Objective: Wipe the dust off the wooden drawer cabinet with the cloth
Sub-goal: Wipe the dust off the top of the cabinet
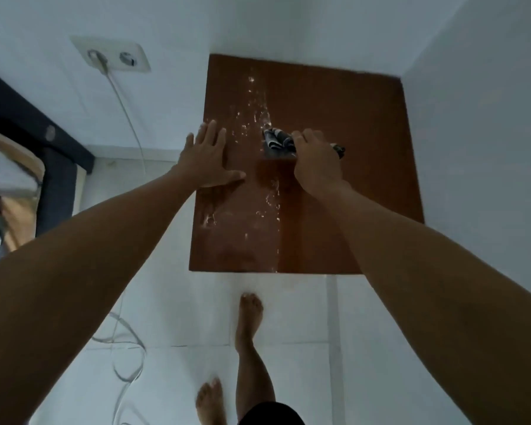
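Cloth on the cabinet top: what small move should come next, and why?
Probably sweep the cloth, gripped by the right hand, leftward across the white dust streak. The cabinet top looks clean to its right, while specks remain between it and the flat left hand.

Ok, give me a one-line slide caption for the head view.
Right hand grips the cloth on the dusty cabinet top; left hand rests flat beside it.

The brown wooden cabinet top (344, 118) stands in a white corner on the tiled floor (288, 348). On it lie white dust specks (258, 111), a crumpled cloth (277, 139) and a flat left hand (204, 159).
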